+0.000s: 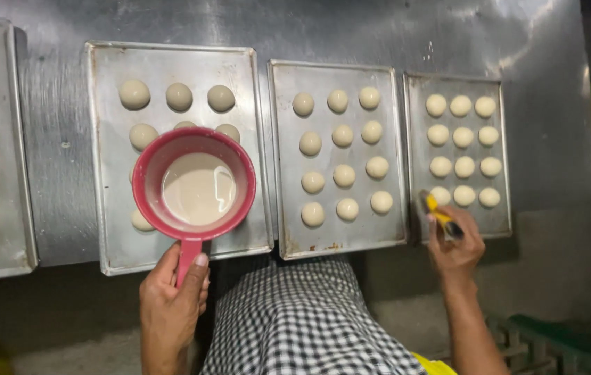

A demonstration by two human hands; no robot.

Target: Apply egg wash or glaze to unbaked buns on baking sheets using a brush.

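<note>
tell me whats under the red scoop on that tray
Under the red scoop, dough balls peek past its rim on the tray; any others beneath it are covered.

We saw a big shiny metal table [66, 160] with four flat metal trays lying right on it, side by side. The far left tray [14, 208] ran off the edge of our view. Next came a wide tray [111, 236], then a middle tray [285, 173] touching it or just beside it, and then a smaller tray [417, 125] on the right, close against the middle one. There was a strip of bare table between the two left trays. The table was scratched and a bit smudged, and more bare table showed past the small tray
</note>
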